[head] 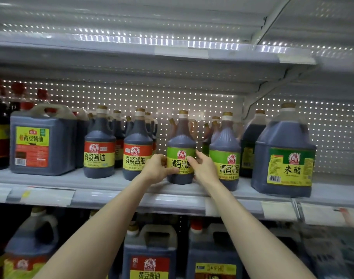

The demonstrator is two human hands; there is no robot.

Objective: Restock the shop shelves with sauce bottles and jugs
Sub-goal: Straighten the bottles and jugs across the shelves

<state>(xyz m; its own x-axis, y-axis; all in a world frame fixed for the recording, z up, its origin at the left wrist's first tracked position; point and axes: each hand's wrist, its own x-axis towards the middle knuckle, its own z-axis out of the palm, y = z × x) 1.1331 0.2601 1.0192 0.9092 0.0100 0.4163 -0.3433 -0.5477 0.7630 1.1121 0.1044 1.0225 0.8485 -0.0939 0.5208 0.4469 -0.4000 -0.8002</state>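
1. Green-labelled bottle stands upright at the centre of the frame on the middle shelf, between a red-labelled bottle and a matching neighbour bottle
2. The left hand curls round its left side, thumb on the label; the right hand grips its right side
3. Its base seems to rest on the shelf, though the hands partly hide it
4. A large jug stands at right of the frame
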